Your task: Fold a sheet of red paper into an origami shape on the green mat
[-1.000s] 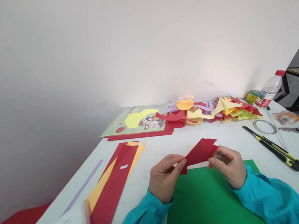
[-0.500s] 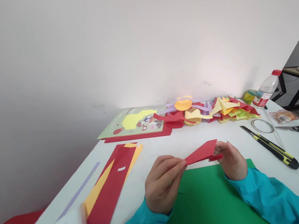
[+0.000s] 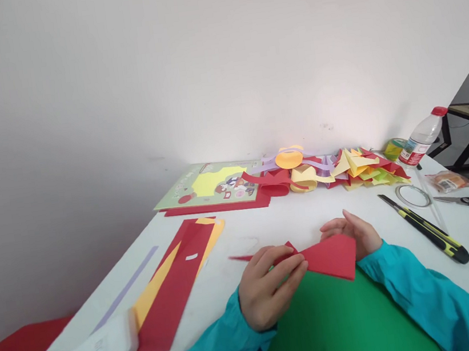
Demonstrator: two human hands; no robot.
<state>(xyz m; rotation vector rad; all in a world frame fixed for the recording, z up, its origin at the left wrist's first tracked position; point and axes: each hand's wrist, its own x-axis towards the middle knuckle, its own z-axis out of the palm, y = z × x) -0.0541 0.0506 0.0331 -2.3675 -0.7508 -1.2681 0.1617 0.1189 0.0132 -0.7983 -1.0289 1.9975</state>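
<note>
red paper piece (image 3: 331, 256) lowered and turned since before, left hand (image 3: 266, 286) grip pinching it, right hand (image 3: 350, 232) grip half hidden, unclear

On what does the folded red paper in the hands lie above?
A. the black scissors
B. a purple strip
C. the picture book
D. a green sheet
D: the red paper, held by the left hand and the right hand, sits over the near green sheet.
</note>
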